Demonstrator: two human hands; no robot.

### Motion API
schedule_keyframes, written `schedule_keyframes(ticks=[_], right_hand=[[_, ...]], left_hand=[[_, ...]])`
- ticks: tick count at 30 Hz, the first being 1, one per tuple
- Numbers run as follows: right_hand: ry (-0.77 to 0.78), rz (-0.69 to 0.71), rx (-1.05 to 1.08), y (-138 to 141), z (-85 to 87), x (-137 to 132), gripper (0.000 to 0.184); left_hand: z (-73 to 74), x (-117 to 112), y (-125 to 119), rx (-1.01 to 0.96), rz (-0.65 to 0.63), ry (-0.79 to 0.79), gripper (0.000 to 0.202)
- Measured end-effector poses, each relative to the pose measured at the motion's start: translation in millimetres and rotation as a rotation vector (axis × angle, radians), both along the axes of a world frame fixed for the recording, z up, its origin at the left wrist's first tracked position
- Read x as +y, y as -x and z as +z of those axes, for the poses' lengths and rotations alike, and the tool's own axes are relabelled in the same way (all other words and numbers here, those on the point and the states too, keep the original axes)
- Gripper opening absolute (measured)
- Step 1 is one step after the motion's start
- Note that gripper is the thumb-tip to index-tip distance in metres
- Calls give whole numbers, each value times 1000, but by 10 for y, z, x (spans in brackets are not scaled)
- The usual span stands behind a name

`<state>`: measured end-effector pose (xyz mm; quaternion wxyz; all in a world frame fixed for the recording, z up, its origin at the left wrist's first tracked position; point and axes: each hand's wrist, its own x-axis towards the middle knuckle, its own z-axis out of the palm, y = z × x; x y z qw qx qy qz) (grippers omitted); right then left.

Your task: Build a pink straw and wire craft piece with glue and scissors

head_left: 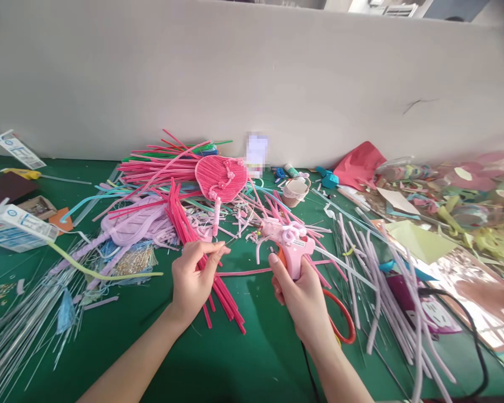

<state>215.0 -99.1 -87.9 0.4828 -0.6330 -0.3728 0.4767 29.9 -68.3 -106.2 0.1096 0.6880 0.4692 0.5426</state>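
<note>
My right hand (302, 299) is wrapped around the handle of a pink glue gun (294, 254), whose nozzle points left. A clear glue stick (344, 266) sticks out of its back. My left hand (195, 277) is pinched closed, thumb against forefinger, level with the nozzle; whatever thin thing it may hold is too small to make out. Below it lies a bundle of hot-pink pipe cleaners (227, 299). Behind both hands is a red fan-shaped piece (220, 179) with pink flowers and a wrapped pink handle. Orange-handled scissors (350, 322) lie partly hidden beneath my right hand.
Lilac pipe cleaners (372, 291) and a black cable (472, 319) lie at the right. Thin wires (25, 336) spread at the left, near a lilac fan-shaped piece (128, 224). A paper cup (294, 192) stands near the pale back wall (252, 73). Paper scraps (420, 240) crowd the right.
</note>
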Motion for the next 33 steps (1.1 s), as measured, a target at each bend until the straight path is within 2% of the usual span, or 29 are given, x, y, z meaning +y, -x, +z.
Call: schedule_keyframes(ticks=[7,13,21,33], right_hand=[[-73,-50,-332,9,-3,-67,48],[-101,-79,-460,-29,21,-45,44],[-112,-89,-481,-52,14,-29,44],[-47,-83,-381,-99,5,-23,47]], left_hand=[[43,63,50,296,76,-317,18],[80,80,73,469,95,-458,21],[62,78,111,572,100,-552,21],[96,73,144,673,138,-629,19]])
